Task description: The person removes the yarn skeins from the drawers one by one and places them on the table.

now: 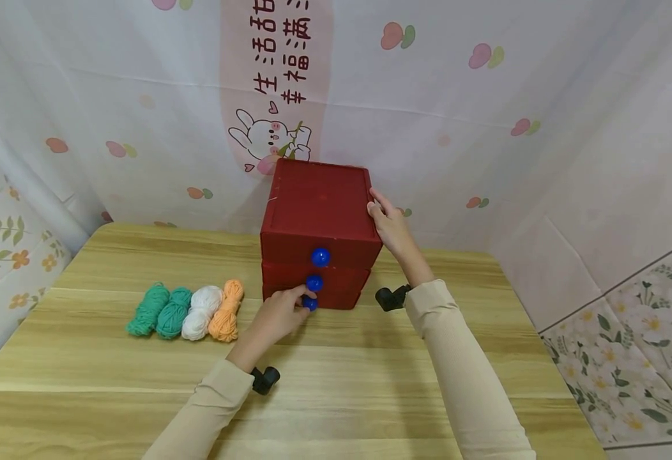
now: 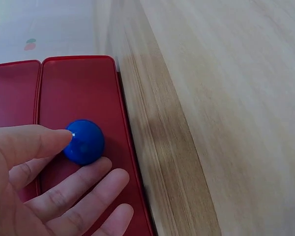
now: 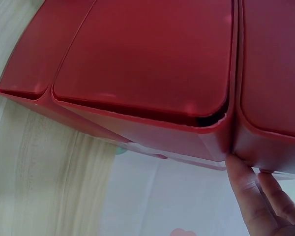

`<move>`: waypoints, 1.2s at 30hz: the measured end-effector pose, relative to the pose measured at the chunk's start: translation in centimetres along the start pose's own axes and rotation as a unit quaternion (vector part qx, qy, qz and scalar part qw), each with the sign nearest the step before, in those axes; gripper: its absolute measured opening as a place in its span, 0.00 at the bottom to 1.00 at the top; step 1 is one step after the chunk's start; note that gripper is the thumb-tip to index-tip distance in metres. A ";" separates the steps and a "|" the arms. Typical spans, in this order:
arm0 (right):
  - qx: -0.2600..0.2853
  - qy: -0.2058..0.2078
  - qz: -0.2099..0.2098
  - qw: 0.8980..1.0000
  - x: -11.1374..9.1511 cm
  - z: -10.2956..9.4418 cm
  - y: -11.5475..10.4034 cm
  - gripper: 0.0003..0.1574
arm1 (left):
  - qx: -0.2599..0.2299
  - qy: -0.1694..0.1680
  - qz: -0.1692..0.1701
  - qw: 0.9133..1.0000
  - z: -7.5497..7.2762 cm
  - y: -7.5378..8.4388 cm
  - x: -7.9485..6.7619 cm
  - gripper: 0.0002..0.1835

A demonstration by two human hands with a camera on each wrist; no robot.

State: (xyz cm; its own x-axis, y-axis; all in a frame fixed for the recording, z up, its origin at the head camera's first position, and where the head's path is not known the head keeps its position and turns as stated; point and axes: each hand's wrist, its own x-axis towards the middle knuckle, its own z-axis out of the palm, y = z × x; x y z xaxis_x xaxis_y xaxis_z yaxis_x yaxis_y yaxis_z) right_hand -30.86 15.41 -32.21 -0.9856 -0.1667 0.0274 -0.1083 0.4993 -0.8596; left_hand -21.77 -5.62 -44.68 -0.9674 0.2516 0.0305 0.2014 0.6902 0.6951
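A red box with three stacked drawers (image 1: 321, 201) stands at the back of the table, a round blue knob on each drawer front. My left hand (image 1: 281, 313) is at the lowest blue knob (image 1: 310, 304), pinching it between thumb and fingers. In the left wrist view the thumb touches the near side of this knob (image 2: 85, 142), and the other fingers spread below it over the red drawer front (image 2: 81, 91). My right hand (image 1: 391, 225) rests against the box's upper right side, its fingers extended along it. The right wrist view shows the fingers (image 3: 246, 187) touching the red side.
Left of the box lie yarn skeins in a row: two green (image 1: 149, 310), one white (image 1: 202, 312) and one orange (image 1: 227, 310). The wooden table (image 1: 336, 396) extends in front. A patterned cloth (image 1: 445, 128) hangs close behind the box.
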 end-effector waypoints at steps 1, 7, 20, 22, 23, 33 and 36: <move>0.000 0.000 0.000 1.000 0.0 0.0 0.0 0.32 | 0.006 0.002 0.002 1.000 0.0 0.0 0.0 0.13; -0.006 -0.002 0.005 1.000 0.0 0.0 0.0 0.33 | 0.028 0.013 0.012 0.999 0.0 0.0 0.1 0.11; 0.000 0.008 0.000 1.000 0.3 0.0 0.2 0.32 | 0.047 0.012 0.022 0.999 0.2 0.4 -1.0 0.10; 0.000 0.007 -0.001 1.000 0.4 0.0 0.2 0.32 | 0.048 0.012 0.023 0.999 0.2 0.4 -1.2 0.10; 0.001 0.007 -0.001 1.000 0.4 0.0 0.2 0.32 | 0.048 0.010 0.024 0.999 0.3 0.4 -1.4 0.10; 0.006 0.003 -0.003 1.000 0.3 0.1 0.2 0.32 | 0.036 -0.006 0.019 0.999 0.2 0.7 -3.2 0.11; 0.010 0.005 -0.003 1.000 0.3 0.0 0.2 0.32 | 0.030 -0.009 0.027 0.999 0.3 0.7 -3.7 0.13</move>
State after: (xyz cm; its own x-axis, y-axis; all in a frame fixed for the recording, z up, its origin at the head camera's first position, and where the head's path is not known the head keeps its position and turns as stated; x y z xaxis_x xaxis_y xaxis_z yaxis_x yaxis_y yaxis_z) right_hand -31.14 15.44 -32.40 -0.9862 -0.1613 0.0371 -0.1115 0.4818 -0.8692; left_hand -17.99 -5.88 -44.51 -0.9521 0.3012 0.0538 0.2626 0.7142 0.6488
